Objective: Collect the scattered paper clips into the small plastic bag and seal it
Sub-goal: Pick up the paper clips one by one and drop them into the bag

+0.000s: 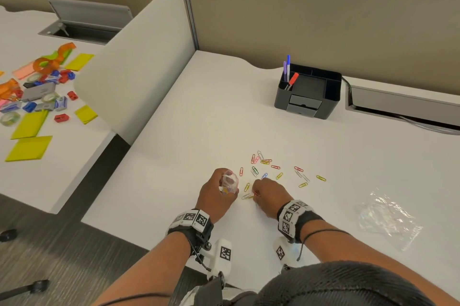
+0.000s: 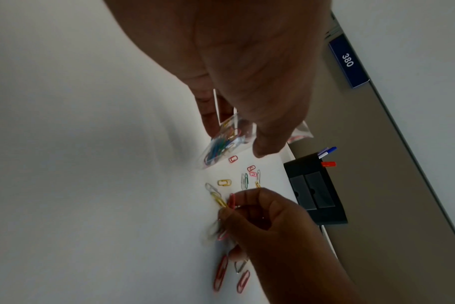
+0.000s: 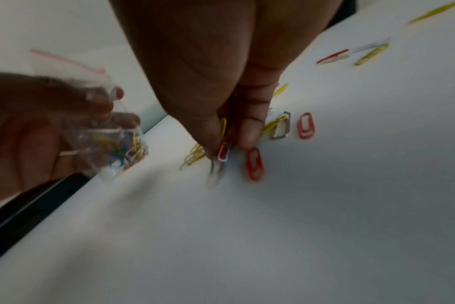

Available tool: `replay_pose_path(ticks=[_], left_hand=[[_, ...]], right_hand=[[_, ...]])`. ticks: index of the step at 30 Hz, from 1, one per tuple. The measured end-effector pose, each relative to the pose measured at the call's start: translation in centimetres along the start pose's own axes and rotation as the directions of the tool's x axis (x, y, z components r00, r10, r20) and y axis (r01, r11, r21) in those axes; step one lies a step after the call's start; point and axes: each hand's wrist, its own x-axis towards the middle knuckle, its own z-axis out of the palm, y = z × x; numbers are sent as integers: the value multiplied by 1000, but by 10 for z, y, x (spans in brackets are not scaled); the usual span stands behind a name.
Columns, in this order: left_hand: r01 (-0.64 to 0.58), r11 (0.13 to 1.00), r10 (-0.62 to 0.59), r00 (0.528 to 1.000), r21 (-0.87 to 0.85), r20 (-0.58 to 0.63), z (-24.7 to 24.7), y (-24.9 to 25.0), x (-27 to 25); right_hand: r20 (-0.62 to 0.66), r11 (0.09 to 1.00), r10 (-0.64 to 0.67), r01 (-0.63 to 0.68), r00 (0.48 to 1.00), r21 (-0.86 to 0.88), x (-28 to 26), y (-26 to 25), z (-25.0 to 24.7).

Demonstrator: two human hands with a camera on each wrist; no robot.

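My left hand (image 1: 219,193) grips a small clear plastic bag (image 1: 229,182) that holds several coloured paper clips (image 3: 122,148); its red zip strip (image 3: 65,60) shows at the top. Just to its right, my right hand (image 1: 267,193) pinches a few paper clips (image 3: 223,153) against the white desk (image 1: 199,118). Several more coloured clips (image 1: 273,167) lie scattered beyond and to the right of the right hand. A red clip (image 3: 255,163) lies right beside the pinching fingertips.
A larger crumpled clear bag (image 1: 388,218) lies at the right of the desk. A black desk organiser (image 1: 308,91) with pens stands at the back. A white divider (image 1: 139,61) separates a neighbouring desk covered in sticky notes and tape (image 1: 37,96).
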Motion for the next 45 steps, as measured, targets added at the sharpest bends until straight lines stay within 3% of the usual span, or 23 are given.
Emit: replay_pose_path(ticks=[9, 16, 21, 25, 29, 36, 42, 45], left_hand=[[-15, 1000, 15, 999, -1, 37, 4, 1, 5], [-22, 1000, 22, 998, 15, 55, 11, 1, 4], [-38, 999, 35, 997, 36, 68, 20, 8, 2], [-48, 999, 46, 996, 15, 80, 29, 17, 1], [-68, 998, 66, 992, 11, 104, 35, 21, -2], [-91, 995, 88, 991, 28, 101, 42, 28, -9], [-117, 992, 114, 991, 45, 71, 42, 39, -6], [-146, 989, 144, 988, 31, 60, 44, 42, -4]], right_hand=[[-11, 930, 198, -184, 980, 319, 3, 20, -22], [-130, 861, 169, -82, 977, 503, -8, 20, -52], [-207, 896, 28, 68, 978, 440, -19, -3, -78], [-210, 966, -144, 183, 967, 181, -25, -26, -84], [-147, 987, -146, 155, 978, 50, -26, -35, -80], [-99, 989, -127, 134, 987, 67, -33, -37, -87], [-233, 932, -10, 94, 972, 351, -40, -21, -102], [-226, 912, 60, 39, 972, 408, -39, -6, -101]])
